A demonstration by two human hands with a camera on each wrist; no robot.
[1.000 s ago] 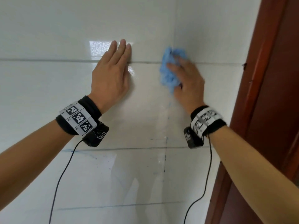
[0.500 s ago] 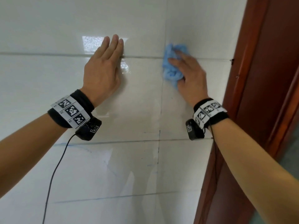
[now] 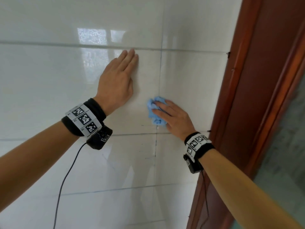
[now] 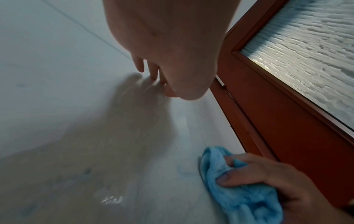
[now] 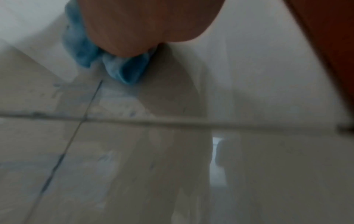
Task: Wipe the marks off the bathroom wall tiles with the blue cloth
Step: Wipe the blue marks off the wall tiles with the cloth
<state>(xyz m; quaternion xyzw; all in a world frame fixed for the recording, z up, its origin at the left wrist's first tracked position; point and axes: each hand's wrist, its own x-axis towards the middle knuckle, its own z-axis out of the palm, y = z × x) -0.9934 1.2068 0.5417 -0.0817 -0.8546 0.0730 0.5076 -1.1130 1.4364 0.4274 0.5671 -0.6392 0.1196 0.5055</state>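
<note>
White glossy wall tiles [image 3: 49, 90] fill the head view. My left hand [image 3: 117, 81] lies flat on a tile with straight fingers, their tips at a horizontal joint. To its lower right, my right hand [image 3: 175, 119] presses a bunched blue cloth [image 3: 152, 111] against the wall, on the vertical joint. The left wrist view shows the right hand's fingers [image 4: 239, 162] curled into the cloth [image 4: 239, 200]. Faint blue marks [image 3: 155, 145] run down the vertical joint below the cloth. In the blurred right wrist view the cloth [image 5: 124, 71] sits under my palm [image 5: 143, 22], with blue streaks [image 5: 51, 174] lower down.
A red-brown door frame [image 3: 244, 96] runs down the wall's right edge, close to my right hand. Beyond it is a frosted glass panel [image 4: 306, 53]. Black cables [image 3: 66, 179] hang from both wrist cameras. Another faint blue line [image 3: 107, 190] follows a lower horizontal joint.
My right hand has slid the cloth down the vertical joint, from the upper horizontal joint almost to the one below. The left hand has stayed flat on the wall.
</note>
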